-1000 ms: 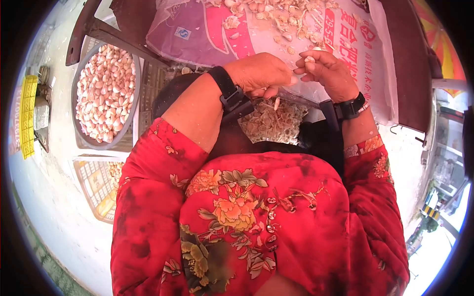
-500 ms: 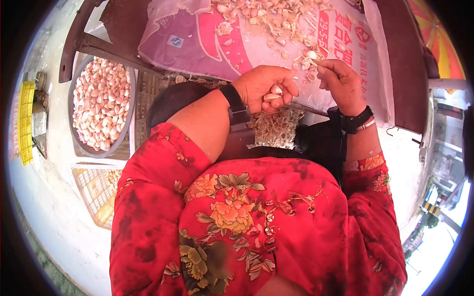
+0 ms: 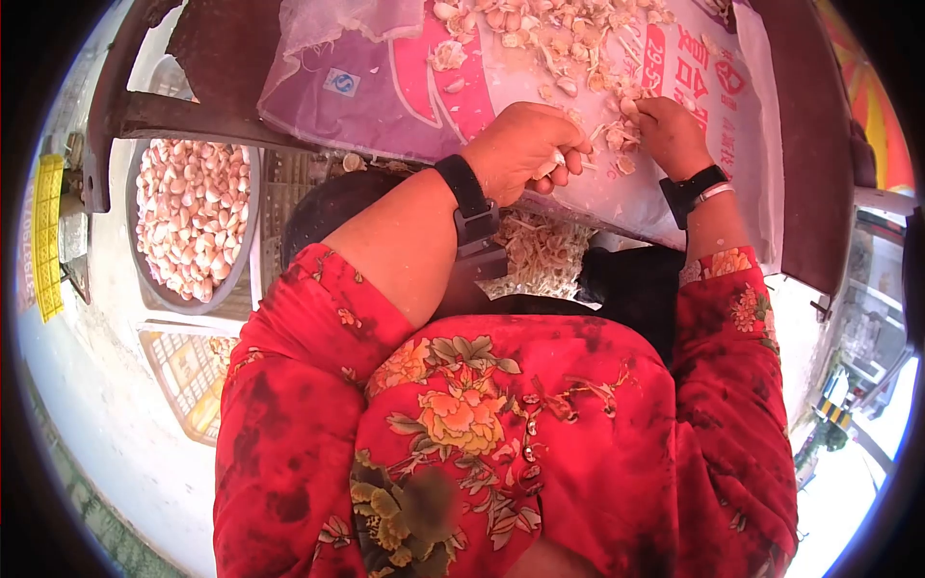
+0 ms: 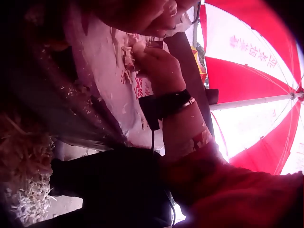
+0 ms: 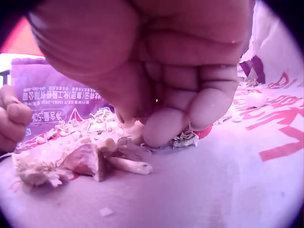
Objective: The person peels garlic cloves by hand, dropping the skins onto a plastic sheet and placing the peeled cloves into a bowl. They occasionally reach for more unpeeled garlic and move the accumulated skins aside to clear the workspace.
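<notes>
My left hand [image 3: 520, 149] is curled around garlic cloves [image 3: 549, 166], and a pale bit of them shows between its fingers. To its right, low over the printed sack, my right hand [image 3: 676, 140] has its thumb and fingertips together on a garlic clove [image 3: 631, 106]. In the right wrist view, the curled fingers [image 5: 209, 109] come down right at the heap, behind a purplish clove [image 5: 83, 159] and a dry stalk [image 5: 130, 165]. The left wrist view has the right hand [image 4: 159, 66] bent over a pale clove [image 4: 138, 47].
Loose garlic and skins [image 3: 549, 39] cover the far part of the sack [image 3: 385, 106]. A grey basin [image 3: 252, 226] full of cloves stands at left, above a yellowish crate [image 3: 183, 385]. Garlic skins [image 3: 540, 250] fill a container below the table edge. A red and white umbrella [image 4: 251, 38] rises behind.
My right hand has moved away from my left hand to the garlic on the sack. My left hand has turned, hiding most of the cloves it showed half a second ago.
</notes>
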Available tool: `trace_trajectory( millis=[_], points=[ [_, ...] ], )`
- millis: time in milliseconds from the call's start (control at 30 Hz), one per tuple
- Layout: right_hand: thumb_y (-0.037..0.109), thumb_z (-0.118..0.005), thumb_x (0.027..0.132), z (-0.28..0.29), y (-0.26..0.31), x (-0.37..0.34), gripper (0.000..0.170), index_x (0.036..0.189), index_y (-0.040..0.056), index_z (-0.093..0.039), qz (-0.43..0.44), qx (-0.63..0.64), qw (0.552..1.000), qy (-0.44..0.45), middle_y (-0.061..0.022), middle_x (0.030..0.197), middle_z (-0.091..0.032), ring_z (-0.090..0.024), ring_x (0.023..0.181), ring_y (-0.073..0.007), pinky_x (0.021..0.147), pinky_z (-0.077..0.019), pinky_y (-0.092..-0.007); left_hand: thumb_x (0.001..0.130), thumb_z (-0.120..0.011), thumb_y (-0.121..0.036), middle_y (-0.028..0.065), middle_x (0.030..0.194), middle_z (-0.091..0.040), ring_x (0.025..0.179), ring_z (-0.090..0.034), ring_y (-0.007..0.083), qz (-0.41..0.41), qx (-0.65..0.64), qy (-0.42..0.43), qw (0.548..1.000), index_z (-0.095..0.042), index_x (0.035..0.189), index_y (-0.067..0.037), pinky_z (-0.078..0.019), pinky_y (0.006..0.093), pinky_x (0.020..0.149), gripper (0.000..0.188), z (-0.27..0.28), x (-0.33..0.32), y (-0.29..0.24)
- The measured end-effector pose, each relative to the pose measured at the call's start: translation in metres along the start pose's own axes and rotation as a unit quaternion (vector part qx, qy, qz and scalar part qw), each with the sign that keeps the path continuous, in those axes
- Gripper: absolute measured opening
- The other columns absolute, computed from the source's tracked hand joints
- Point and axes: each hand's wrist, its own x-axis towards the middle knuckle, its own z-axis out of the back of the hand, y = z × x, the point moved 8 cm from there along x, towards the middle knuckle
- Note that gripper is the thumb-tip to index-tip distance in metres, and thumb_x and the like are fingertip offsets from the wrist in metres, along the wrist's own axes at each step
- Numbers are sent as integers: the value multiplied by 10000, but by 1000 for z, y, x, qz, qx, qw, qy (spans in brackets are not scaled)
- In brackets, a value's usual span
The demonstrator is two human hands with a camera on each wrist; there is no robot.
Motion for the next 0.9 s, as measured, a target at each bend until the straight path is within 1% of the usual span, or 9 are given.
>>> trace_trajectory(
  millis=[67,233,367,467,500,600,633,833,900],
  points=[
    [179,-615,857,6,-8,-4,193,1002,63,-672,-30,85,996,-4,-155,931,-644,-632,818,-297,731,-497,-362,876,-554,-134,53,684,-574,481,-478,86,-15,17,2,1000,-618,924,3,-324,207,386,159,1,5,1],
    [115,-569,913,9,39,-29,166,968,-25,-640,-7,308,950,55,-57,793,-597,-589,664,-111,625,-466,-249,899,-545,-183,33,667,-551,480,-450,70,-19,30,-5,999,-621,930,-32,-300,200,394,172,-3,5,1],
    [127,-563,920,-4,86,-49,147,897,-7,-618,23,373,919,127,-48,764,-592,-581,637,-109,597,-461,-251,908,-538,-224,14,633,-520,454,-416,58,-27,37,44,998,-609,889,-52,-286,195,383,186,-13,2,-3],
    [132,-557,923,-10,94,-53,151,883,-1,-615,14,361,927,106,-43,734,-586,-571,614,-108,590,-459,-252,905,-542,-228,6,621,-509,437,-399,54,-39,52,32,997,-595,848,-55,-274,197,371,190,-12,2,-1],
    [154,-550,918,-9,97,-54,166,855,9,-600,14,315,945,89,-95,722,-594,-593,617,-210,592,-473,-327,904,-544,-224,5,620,-508,433,-395,53,-51,52,21,997,-590,836,-55,-270,199,366,188,-11,2,-1],
    [177,-548,903,-5,113,-58,173,833,22,-581,139,118,982,-42,-162,743,-591,-590,683,-338,613,-464,-423,899,-547,-214,5,619,-508,429,-391,51,-68,71,0,995,-584,817,-53,-267,202,359,184,-5,2,-2],
    [194,-552,891,-10,110,-58,176,818,35,-566,101,125,986,-33,-194,751,-583,-564,743,-406,638,-441,-484,898,-548,-210,6,619,-509,430,-391,50,-72,81,-5,994,-583,813,-52,-267,202,358,183,-4,2,-3],
    [180,-621,843,14,116,-74,142,831,44,-583,79,84,993,-35,-173,707,-571,-574,708,-372,620,-456,-436,913,-527,-243,21,619,-511,425,-382,57,-56,16,-6,998,-579,846,-46,-268,200,362,214,-7,-4,-5],
    [136,-642,813,18,121,-83,106,847,48,-595,114,107,987,-25,-162,726,-576,-583,715,-356,628,-467,-415,928,-499,-264,25,618,-511,418,-376,65,-45,-45,41,997,-575,873,-40,-274,203,370,242,-7,-2,-7]
  ],
)
